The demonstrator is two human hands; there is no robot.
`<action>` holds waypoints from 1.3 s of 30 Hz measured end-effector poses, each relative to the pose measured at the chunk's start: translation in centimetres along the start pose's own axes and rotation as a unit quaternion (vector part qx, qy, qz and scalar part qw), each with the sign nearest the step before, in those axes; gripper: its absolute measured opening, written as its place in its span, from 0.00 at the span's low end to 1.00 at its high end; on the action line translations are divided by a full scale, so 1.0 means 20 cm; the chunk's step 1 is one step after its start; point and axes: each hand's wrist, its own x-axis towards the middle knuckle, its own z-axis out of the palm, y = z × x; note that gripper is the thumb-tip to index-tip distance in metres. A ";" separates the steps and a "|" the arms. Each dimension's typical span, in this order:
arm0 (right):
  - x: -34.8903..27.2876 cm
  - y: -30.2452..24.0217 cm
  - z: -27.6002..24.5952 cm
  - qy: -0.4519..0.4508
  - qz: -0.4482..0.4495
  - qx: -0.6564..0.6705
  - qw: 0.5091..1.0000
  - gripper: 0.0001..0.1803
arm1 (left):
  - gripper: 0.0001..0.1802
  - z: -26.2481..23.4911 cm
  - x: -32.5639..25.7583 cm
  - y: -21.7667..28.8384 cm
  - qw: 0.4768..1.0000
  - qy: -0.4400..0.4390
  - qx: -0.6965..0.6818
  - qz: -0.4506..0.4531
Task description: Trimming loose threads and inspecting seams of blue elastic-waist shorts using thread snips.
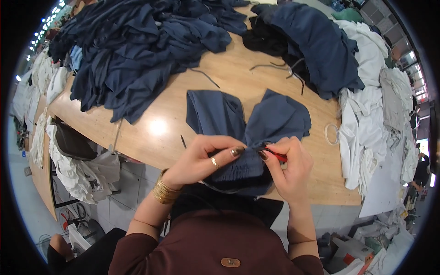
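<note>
A navy garment [277, 117] with a gathered elastic waistband [240, 166] lies at the table's near edge, its two leg-like parts spread away from me. My left hand [206, 159] pinches the waistband between thumb and fingers. Close beside it, my right hand [292, 167] is closed around a small red-handled tool [278, 157], its dark tip at the cloth by the left fingertips. The tool's exact kind is mostly hidden by my fingers. A thin dark cord [224, 189] hangs along the waistband's near side.
A large navy garment pile [142, 50] covers the far left of the table [151, 133]; another navy stack [311, 46] lies far right. Loose cords [205, 77] and a roll of tape [332, 134] lie about. White cloth [360, 133] drapes over the right edge.
</note>
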 end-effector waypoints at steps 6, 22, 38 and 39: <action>0.02 -0.01 -0.02 -0.070 0.108 0.162 0.978 0.19 | 0.12 -0.04 -0.04 -0.07 0.999 -0.033 -0.005 0.011; -0.09 -0.07 0.11 -0.042 0.000 0.004 0.999 0.18 | 0.13 -0.01 -0.03 -0.10 0.997 0.043 0.068 -0.002; -0.09 -0.03 0.07 -0.094 -0.064 -0.008 0.993 0.20 | 0.12 -0.03 -0.04 -0.09 0.997 0.041 -0.063 -0.024; -0.11 0.00 0.09 -0.128 -0.099 0.086 0.983 0.21 | 0.12 -0.03 -0.04 -0.08 0.997 0.041 -0.062 -0.023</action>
